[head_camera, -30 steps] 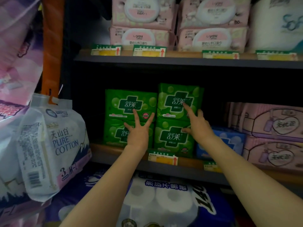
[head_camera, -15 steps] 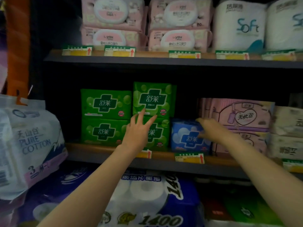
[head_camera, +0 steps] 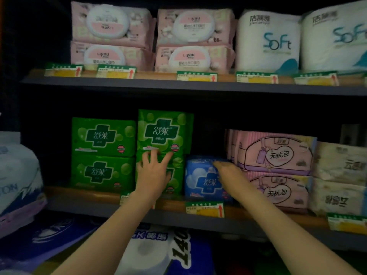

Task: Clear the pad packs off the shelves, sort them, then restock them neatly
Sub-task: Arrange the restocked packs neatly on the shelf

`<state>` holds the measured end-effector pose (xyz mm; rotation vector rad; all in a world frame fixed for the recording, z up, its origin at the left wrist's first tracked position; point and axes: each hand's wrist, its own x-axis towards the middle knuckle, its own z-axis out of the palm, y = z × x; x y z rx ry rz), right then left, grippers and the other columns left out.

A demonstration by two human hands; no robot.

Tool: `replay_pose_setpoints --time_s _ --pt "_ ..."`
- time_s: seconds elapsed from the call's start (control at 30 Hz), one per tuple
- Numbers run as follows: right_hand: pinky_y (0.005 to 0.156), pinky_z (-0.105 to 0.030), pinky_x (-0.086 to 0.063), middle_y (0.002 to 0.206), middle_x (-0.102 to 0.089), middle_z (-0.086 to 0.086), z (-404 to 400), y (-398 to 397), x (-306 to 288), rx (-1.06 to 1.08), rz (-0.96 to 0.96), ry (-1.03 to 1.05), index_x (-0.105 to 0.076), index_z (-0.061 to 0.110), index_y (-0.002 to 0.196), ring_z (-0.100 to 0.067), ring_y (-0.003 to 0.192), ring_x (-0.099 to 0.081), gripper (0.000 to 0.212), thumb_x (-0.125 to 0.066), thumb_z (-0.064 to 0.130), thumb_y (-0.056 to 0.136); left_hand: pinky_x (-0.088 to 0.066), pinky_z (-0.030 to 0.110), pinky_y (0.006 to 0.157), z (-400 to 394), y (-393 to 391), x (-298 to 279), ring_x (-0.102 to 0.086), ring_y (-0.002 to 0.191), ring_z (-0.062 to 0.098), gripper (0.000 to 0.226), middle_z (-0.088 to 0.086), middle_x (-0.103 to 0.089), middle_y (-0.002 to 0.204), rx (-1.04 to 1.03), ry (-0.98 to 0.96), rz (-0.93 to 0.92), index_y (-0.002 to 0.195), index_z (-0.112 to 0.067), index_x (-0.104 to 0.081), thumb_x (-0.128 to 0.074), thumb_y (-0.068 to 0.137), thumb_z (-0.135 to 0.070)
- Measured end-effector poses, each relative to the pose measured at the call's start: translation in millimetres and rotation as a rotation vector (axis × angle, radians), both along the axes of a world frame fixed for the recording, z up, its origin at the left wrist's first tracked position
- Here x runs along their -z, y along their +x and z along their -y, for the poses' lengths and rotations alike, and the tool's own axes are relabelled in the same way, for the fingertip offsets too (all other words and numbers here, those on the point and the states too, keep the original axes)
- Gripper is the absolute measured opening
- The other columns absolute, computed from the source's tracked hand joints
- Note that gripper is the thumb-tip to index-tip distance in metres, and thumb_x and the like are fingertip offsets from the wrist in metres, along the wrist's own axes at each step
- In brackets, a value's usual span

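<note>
Four green pad packs stand in two stacks on the middle shelf (head_camera: 178,218); the right stack's top pack (head_camera: 162,132) sits above the lower one (head_camera: 175,176). My left hand (head_camera: 153,173) lies flat on that lower right green pack, fingers spread and reaching the upper pack's bottom edge. A blue pad pack (head_camera: 201,182) stands just right of the green stacks. My right hand (head_camera: 228,173) rests on its upper right corner, fingers stretched over the top. Two pink pad packs (head_camera: 278,154) are stacked right of the blue one.
Cream packs (head_camera: 339,165) fill the shelf's right end. Pink wipe packs (head_camera: 111,22) and white Soft rolls (head_camera: 268,40) occupy the upper shelf. A white cotton pack (head_camera: 17,175) hangs at left. Toilet paper bundles (head_camera: 158,253) lie below. Price tags (head_camera: 204,209) line the shelf edges.
My left hand slid right from the left green stack to the lower right green pack. My right hand dropped from the upper right green pack onto the blue pack. The view shifted right.
</note>
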<state>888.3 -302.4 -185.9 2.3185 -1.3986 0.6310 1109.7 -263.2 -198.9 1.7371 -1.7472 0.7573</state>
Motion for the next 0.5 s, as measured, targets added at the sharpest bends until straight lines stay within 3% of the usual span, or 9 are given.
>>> replay_pose_setpoints --time_s 0.07,0.2,0.3,0.37,0.43,0.5 --pt "0.095 -0.025 -0.035 0.135 -0.048 -0.013 3 0 1 -0.008 -0.011 0.002 -0.035 0.009 0.141 -0.025 0.123 -0.047 0.06 -0.054 -0.003 0.085 -0.051 0.053 0.065 1 -7 1 -0.053 0.098 0.047 0.065 0.027 -0.055 0.113 0.02 -0.017 -0.076 0.122 -0.017 -0.06 -0.084 0.061 -0.017" --pt "0.093 -0.033 -0.04 0.131 -0.05 -0.015 4 -1 -4 -0.014 -0.07 0.028 -0.037 0.008 0.137 -0.028 0.118 -0.05 0.051 -0.05 -0.002 0.088 -0.055 0.047 0.066 0 -37 6 -0.055 0.099 0.042 0.071 0.02 -0.057 0.115 0.132 -0.119 0.08 0.125 -0.019 -0.05 -0.079 0.061 -0.006" --pt "0.1 -0.036 -0.039 0.137 -0.045 -0.016 -3 -19 -13 -0.088 -0.1 0.037 -0.038 0.007 0.138 -0.032 0.126 -0.045 0.052 -0.051 -0.003 0.089 -0.04 0.051 0.098 2 -62 3 -0.035 0.131 0.029 0.071 0.004 -0.034 0.147 0.154 0.022 0.203 0.146 -0.03 -0.025 -0.062 0.086 -0.02" --pt "0.106 -0.041 -0.034 0.137 -0.045 -0.022 -15 -43 -21 -0.13 -0.058 -0.196 -0.046 0.0 0.133 -0.037 0.129 -0.042 0.057 -0.059 -0.012 0.079 -0.022 0.046 0.108 10 -67 3 -0.021 0.14 0.018 0.07 -0.005 -0.019 0.154 0.044 0.131 0.205 0.149 -0.035 -0.007 -0.05 0.094 -0.032" --pt "0.102 -0.05 -0.039 0.124 -0.056 -0.026 -24 -69 -29 -0.077 0.001 -0.46 -0.06 -0.003 0.117 -0.042 0.12 -0.051 0.058 -0.072 -0.014 0.062 -0.019 0.045 0.109 12 -72 2 -0.024 0.138 0.017 0.069 -0.005 -0.025 0.151 -0.003 0.149 0.151 0.148 -0.035 -0.011 -0.052 0.093 -0.034" --pt "0.104 -0.057 -0.032 0.131 -0.051 -0.024 -26 -97 -41 0.028 0.056 -0.532 -0.058 0.003 0.122 -0.043 0.125 -0.045 0.065 -0.08 -0.002 0.06 -0.02 0.044 0.108 13 -78 0 -0.027 0.136 0.019 0.066 -0.001 -0.03 0.147 -0.048 0.143 0.137 0.147 -0.033 -0.015 -0.052 0.093 -0.031"
